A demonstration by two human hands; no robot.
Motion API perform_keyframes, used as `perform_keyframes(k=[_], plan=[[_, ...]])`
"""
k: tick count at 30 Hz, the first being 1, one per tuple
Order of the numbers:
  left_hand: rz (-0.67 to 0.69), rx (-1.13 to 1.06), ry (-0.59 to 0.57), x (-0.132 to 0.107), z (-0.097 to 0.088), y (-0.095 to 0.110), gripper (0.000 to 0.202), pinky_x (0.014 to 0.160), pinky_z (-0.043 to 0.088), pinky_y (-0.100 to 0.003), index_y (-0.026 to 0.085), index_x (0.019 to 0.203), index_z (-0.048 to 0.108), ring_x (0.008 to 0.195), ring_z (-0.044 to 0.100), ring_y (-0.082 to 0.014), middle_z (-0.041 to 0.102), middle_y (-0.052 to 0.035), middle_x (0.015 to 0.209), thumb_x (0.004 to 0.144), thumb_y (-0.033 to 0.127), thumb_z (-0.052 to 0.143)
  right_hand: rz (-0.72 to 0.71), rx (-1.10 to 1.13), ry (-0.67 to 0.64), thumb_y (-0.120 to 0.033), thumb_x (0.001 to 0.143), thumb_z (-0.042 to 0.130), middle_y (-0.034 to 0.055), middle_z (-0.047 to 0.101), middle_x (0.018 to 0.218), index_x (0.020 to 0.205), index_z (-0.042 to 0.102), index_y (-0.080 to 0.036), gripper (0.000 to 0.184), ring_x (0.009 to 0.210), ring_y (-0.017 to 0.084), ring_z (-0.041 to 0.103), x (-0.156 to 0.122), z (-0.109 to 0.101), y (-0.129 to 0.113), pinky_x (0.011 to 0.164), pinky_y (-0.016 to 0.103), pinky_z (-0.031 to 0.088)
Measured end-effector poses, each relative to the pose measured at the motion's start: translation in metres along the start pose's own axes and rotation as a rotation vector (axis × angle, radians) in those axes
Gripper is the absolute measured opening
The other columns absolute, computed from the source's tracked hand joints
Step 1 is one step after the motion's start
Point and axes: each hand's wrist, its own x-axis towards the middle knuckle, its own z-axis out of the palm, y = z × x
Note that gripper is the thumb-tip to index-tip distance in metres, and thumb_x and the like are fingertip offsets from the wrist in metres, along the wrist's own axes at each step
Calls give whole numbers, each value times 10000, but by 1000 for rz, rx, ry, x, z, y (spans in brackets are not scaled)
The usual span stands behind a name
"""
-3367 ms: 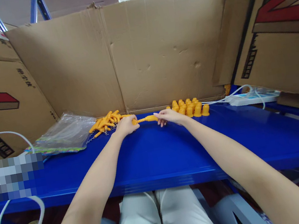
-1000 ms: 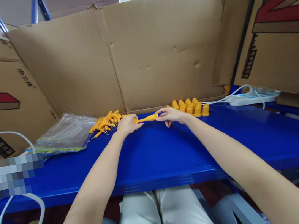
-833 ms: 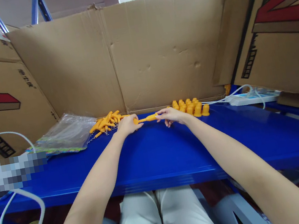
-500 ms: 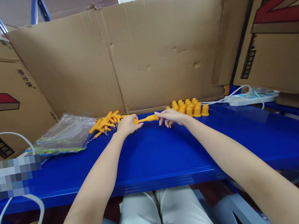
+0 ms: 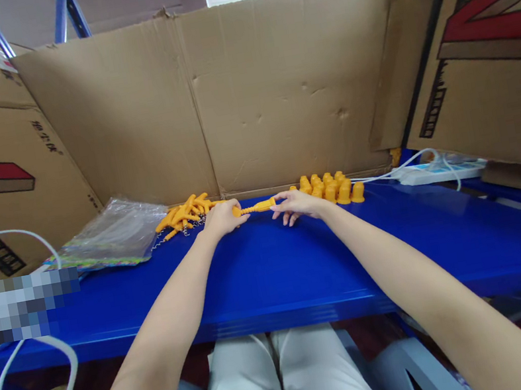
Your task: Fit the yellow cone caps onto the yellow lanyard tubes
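Note:
My left hand (image 5: 223,218) is closed around the left end of an orange-yellow plastic piece (image 5: 262,206) with a wider collar at the fingers and a narrow ribbed shaft. The piece lies level, just above the blue table, and its thicker right part reaches to my right hand (image 5: 296,205). Fingertips of the right hand pinch that right end, while the lower fingers hang loosely curled. Just left of my left hand lies a heap of orange-yellow plastic sticks (image 5: 185,212) with small metal chains. Orange-yellow plastic caps (image 5: 334,187) stand in rows beyond my right wrist.
The blue table (image 5: 274,273) is backed by a tall cardboard sheet (image 5: 272,92). A clear plastic bag (image 5: 118,232) lies at left, near a looped white cable (image 5: 74,362). A white power strip (image 5: 442,170) with cables is at right. Printed cardboard boxes (image 5: 499,92) flank both sides.
The fingers of my right hand have shifted slightly at the right end of the plastic piece. My left hand and the piece have hardly moved.

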Motion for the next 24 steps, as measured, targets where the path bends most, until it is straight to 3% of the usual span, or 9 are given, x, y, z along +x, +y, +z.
perform_keyframes(k=[3, 6, 13, 16, 19, 24], plan=[[12, 7, 3, 0, 1, 0, 299, 707, 417, -283, 236, 894, 639, 850, 636, -222, 698, -30, 833, 749, 498, 643, 22, -10, -17, -419, 860, 662, 49, 719, 731, 1148, 567, -122, 426, 432, 83, 591, -2, 1, -3, 404, 172, 505], [8, 7, 9, -1, 0, 1, 308, 702, 413, -284, 237, 903, 641, 842, 634, -222, 693, -32, 834, 751, 505, 636, 60, -14, 0, -515, 884, 576, 47, 693, 655, 1056, 583, -105, 445, 394, 91, 570, -3, 4, -6, 375, 182, 483], [2, 26, 8, 0, 0, 3, 327, 692, 406, -279, 239, 933, 651, 849, 630, -218, 690, -35, 855, 756, 513, 627, 116, -33, 35, -579, 925, 440, 65, 676, 625, 1032, 570, -92, 516, 364, 108, 551, -3, 6, -7, 334, 199, 444], [-5, 16, 8, 0, 1, 1, 337, 701, 409, -280, 241, 940, 656, 834, 628, -214, 687, -33, 839, 754, 521, 627, 66, -23, 29, -539, 891, 554, 97, 721, 790, 1102, 566, -111, 477, 422, 103, 592, -5, 4, -6, 365, 197, 477], [-10, 6, 8, 1, 1, 1, 326, 694, 403, -279, 239, 917, 654, 830, 625, -214, 684, -33, 831, 750, 518, 632, 7, 5, 0, -396, 835, 701, 105, 720, 971, 1205, 529, -145, 479, 496, 96, 632, -5, 1, -4, 421, 195, 523], [2, -1, 12, 1, 1, 0, 327, 684, 397, -279, 238, 908, 655, 822, 622, -214, 681, -31, 814, 747, 522, 636, 6, -4, 2, -320, 886, 647, 108, 706, 979, 1092, 572, -129, 290, 492, 82, 620, -3, 2, -4, 412, 186, 515]])
